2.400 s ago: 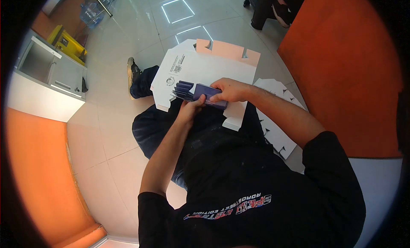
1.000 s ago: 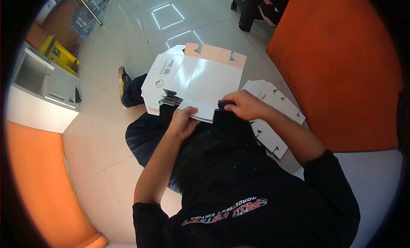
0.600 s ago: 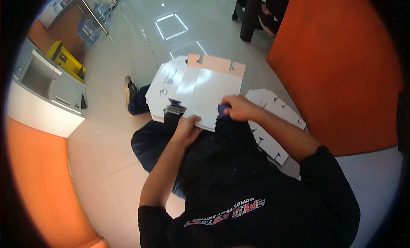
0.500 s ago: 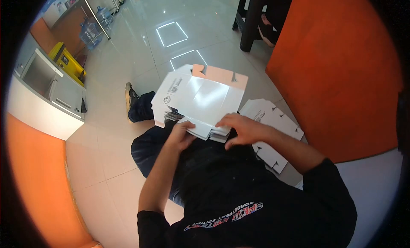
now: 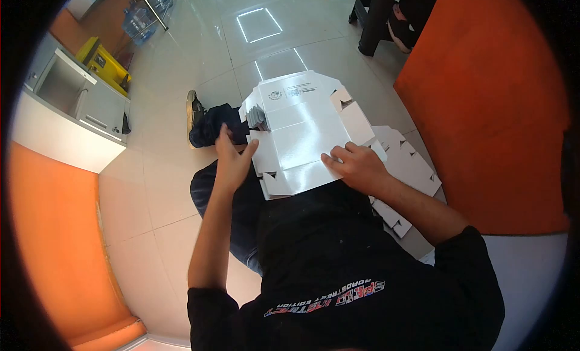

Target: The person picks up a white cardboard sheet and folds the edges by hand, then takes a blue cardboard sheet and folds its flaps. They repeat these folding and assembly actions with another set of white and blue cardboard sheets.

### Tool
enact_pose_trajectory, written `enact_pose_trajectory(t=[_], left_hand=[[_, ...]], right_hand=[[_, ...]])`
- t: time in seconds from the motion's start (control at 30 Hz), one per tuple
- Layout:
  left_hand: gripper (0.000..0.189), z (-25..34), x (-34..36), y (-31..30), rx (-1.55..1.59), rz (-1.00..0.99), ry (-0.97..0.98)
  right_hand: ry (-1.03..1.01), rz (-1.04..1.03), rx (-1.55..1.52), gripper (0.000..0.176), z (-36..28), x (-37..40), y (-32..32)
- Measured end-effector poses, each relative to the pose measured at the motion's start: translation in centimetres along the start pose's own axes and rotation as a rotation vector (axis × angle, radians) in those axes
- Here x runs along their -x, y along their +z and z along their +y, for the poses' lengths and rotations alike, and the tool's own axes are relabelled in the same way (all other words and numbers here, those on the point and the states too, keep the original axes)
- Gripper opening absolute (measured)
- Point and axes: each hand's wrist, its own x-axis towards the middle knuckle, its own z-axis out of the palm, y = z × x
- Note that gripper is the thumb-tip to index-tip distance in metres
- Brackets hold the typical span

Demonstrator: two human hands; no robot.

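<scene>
Carton blanks lie flat in a layered stack across your lap, near edge up by your black shirt, top sheet glossy white. Your R hand is on the near R part of that sheet, fingertips curled down onto it; can't tell if it pinches, b/c the thumb's hidden. Your L hand is released: thumb & fingers spread at the L edge, fingers a bit blurred, thumb tip right by the side flap, contact unclear.

Step in hand, prob.: R steadies the stack while L tends the L-side flaps. Next move seems to call for a light L pinch, w/ R pressing flat so sheets don't slide; thin layers could snag.

Farther up on the L: fanned flap ends, several layers, not lined up. Printed end of the top sheet is away from you. Off R, beside your leg: second pile of similar blanks, support unclear. Past L knee, your shoe on tiled floor. Far L: white cabinet, then yellow bin, then water bottles.
</scene>
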Motion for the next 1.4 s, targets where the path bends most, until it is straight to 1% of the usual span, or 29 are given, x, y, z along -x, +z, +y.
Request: enact_pose_trajectory(t=[0.03,0.1,0.13,0.17,0.27,0.37,0.4,0.5,0.53,0.57,0.63,0.67,0.7,0.77,0.83,0.9,0.93,0.97,1.0,1.03,1.07,1.13,1.17,1.23,1.27,1.3,1.33,1.37,1.4], left_hand=[[0.064,0.9,1.3,-0.1,-0.414,0.245,0.513],[0.071,4.3,4.5,0.0,-0.458,-0.115,0.682],[0.072,6.5,6.4,0.8,-0.688,-0.25,0.667],[0.07,6.8,7.3,1.6,-0.893,-0.287,0.73],[0.066,5.5,6.9,3.0,-1.148,-0.355,0.538],[0.053,4.7,7.3,4.3,-1.322,-0.225,0.626],[0.038,4.4,7.4,4.5,-1.356,-0.106,0.816],[0.032,4.3,6.9,5.1,-1.365,-0.199,0.811],[0.022,4.2,6.7,5.1,-1.324,-0.19,0.864],[0.022,4.1,6.3,5.0,-1.327,-0.194,0.866],[0.012,3.3,5.9,4.7,-1.068,-0.449,0.714],[0.006,2.4,5.6,4.7,-0.975,-0.448,0.781],[0.006,1.5,5.0,4.8,-0.973,-0.459,0.778],[0.011,0.3,3.7,4.8,-0.832,-0.551,0.721],[0.015,1.1,2.6,4.2,-0.736,-0.576,0.66],[0.018,1.5,1.2,3.9,-0.595,-0.692,0.583],[0.021,1.6,0.2,3.9,-0.642,-0.744,0.563],[0.021,1.8,-0.8,4.1,-0.64,-0.744,0.558],[0.025,2.0,-1.6,4.4,-0.699,-0.79,0.437],[0.029,2.3,-2.5,4.6,-0.758,-0.831,0.32],[0.029,2.7,-3.3,4.8,-0.754,-0.829,0.321],[0.03,3.1,-4.4,5.2,-0.729,-0.865,0.153],[0.031,3.3,-4.7,5.0,-0.714,-0.878,0.065],[0.032,1.0,-4.9,5.2,-0.691,-0.88,0.095],[0.032,-0.4,-4.5,5.3,-0.719,-0.849,0.25],[0.032,-1.0,-4.0,5.1,-0.746,-0.812,0.411],[0.032,-0.4,-2.0,4.7,-0.769,-0.78,0.444],[0.033,0.7,-0.1,4.4,-0.79,-0.748,0.473],[0.033,2.1,0.8,3.8,-0.792,-0.737,0.478]], right_hand=[[0.007,0.002,-0.007,0.033,-0.7,-0.3,0.1],[0.044,-0.033,-0.032,0.035,-2.0,-1.2,0.0],[0.06,-0.013,-0.06,0.034,-2.4,-1.7,-0.3],[0.055,-0.008,-0.056,0.034,-2.6,-2.0,-0.4],[0.027,-0.045,-0.047,0.031,-2.7,-2.1,-0.5],[0.081,-0.054,-0.079,0.03,-2.6,-1.7,-1.0],[0.077,-0.06,-0.077,0.03,-2.7,-1.7,-1.4],[0.128,-0.107,-0.114,0.029,-2.9,-2.4,-1.9],[0.106,-0.081,-0.11,0.022,-2.9,-2.3,-1.6],[0.086,-0.057,-0.107,0.014,-3.0,-2.2,-1.3],[0.061,-0.125,-0.156,0.019,-2.4,-1.4,-0.9],[0.024,-0.187,-0.193,0.023,-1.8,-1.2,-0.6],[0.03,-0.192,-0.2,0.023,-1.5,-1.4,-0.6],[0.017,-0.4,-0.164,0.019,-0.9,-2.7,-1.2],[0.031,-0.438,-0.227,0.017,0.5,-4.3,-1.4],[0.075,-0.55,-0.435,0.021,2.3,-5.9,-1.4],[0.073,-0.552,-0.439,0.021,3.3,-7.0,-1.2],[0.087,-0.68,-0.508,0.026,4.3,-8.1,-1.0],[0.098,-0.812,-0.578,0.031,5.2,-9.1,-0.8],[0.096,-0.812,-0.574,0.031,6.2,-9.9,0.4],[0.173,-0.89,-0.677,0.035,6.8,-10.5,1.9],[0.261,-1.001,-0.787,0.044,7.6,-11.5,2.9],[0.251,-1.008,-0.782,0.044,7.7,-11.6,3.2],[0.297,-0.963,-0.768,0.046,7.6,-11.7,2.8],[0.222,-0.893,-0.802,0.044,7.6,-10.8,3.7],[0.137,-0.771,-0.717,0.038,6.5,-9.9,2.3],[0.168,-0.733,-0.572,0.034,4.6,-9.0,0.3],[0.115,-0.522,-0.375,0.031,3.2,-6.5,0.3],[0.098,-0.476,-0.173,0.027,1.4,-5.3,-1.4]])
